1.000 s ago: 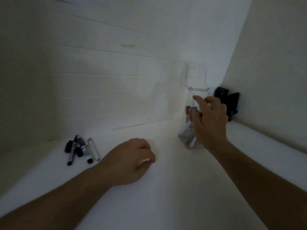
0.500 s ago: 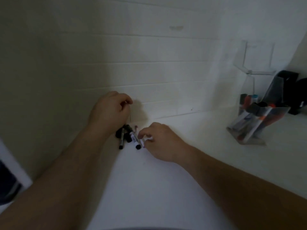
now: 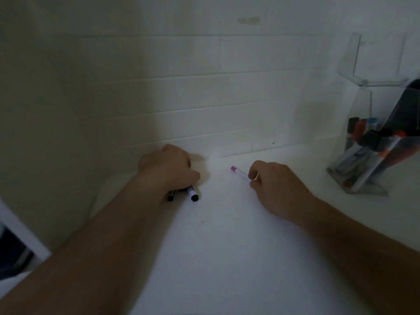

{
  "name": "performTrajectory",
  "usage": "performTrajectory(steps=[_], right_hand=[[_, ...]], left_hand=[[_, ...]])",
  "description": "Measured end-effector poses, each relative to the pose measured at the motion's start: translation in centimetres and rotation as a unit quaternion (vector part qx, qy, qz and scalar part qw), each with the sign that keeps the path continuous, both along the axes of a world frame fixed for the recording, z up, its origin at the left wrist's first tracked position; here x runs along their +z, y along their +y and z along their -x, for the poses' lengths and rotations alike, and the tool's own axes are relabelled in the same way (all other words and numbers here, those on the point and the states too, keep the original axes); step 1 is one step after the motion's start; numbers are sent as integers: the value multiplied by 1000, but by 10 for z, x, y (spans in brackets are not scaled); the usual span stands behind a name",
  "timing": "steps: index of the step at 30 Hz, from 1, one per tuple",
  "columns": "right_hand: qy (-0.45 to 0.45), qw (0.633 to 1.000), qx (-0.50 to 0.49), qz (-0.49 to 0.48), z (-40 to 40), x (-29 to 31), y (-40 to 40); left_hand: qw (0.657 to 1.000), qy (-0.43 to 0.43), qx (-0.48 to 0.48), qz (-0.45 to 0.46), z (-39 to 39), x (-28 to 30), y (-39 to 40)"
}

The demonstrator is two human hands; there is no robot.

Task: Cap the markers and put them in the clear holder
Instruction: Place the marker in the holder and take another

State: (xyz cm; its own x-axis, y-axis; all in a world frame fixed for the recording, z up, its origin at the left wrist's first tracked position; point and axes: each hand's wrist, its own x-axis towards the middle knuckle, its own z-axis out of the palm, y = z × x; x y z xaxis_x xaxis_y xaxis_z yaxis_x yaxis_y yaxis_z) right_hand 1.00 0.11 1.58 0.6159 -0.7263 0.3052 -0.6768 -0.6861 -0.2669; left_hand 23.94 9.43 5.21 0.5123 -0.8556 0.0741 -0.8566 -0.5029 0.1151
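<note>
Markers are what I'm after: my right hand (image 3: 276,186) pinches a slim white marker with a purple end (image 3: 239,172) just above the white counter (image 3: 227,246), while my left hand (image 3: 169,168) curls over the black markers (image 3: 193,193) by the tiled wall (whether it grips one, I cannot tell). Judging by this, I'm mid-pickup; next I need its cap, then the clear plastic holder (image 3: 363,155) far right.

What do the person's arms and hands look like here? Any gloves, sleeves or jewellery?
Both hands, left and right, are bare: no gloves, and no rings or watch can be seen. Both forearms are bare as far as the picture shows, with no sleeve in view. The dim, soft picture hides finer marks.
</note>
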Motion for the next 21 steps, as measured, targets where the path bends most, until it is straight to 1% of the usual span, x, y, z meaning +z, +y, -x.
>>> performTrajectory(steps=[2,4,8,11,15,18,21], right_hand=[[-56,998,-3,-4,7,-8,2],[-91,996,1,-6,9,-8,2],[-100,995,-5,-6,13,-8,-6],[-107,994,-15,-15,16,-8,-11],[-118,992,-18,-39,17,-7,-11],[-128,990,-1,-54,16,-8,-10],[-140,989,-9,-52,17,-9,-12]], left_hand=[[1000,-11,3,-15,2,1,-2],[999,-18,10,-27,3,2,-2],[999,-23,15,-30,1,1,-4],[1000,-17,7,-12,0,-1,-5],[998,-20,-26,61,12,-5,-4],[989,30,-78,125,28,-5,-2],[968,98,-131,190,44,-7,-1]])
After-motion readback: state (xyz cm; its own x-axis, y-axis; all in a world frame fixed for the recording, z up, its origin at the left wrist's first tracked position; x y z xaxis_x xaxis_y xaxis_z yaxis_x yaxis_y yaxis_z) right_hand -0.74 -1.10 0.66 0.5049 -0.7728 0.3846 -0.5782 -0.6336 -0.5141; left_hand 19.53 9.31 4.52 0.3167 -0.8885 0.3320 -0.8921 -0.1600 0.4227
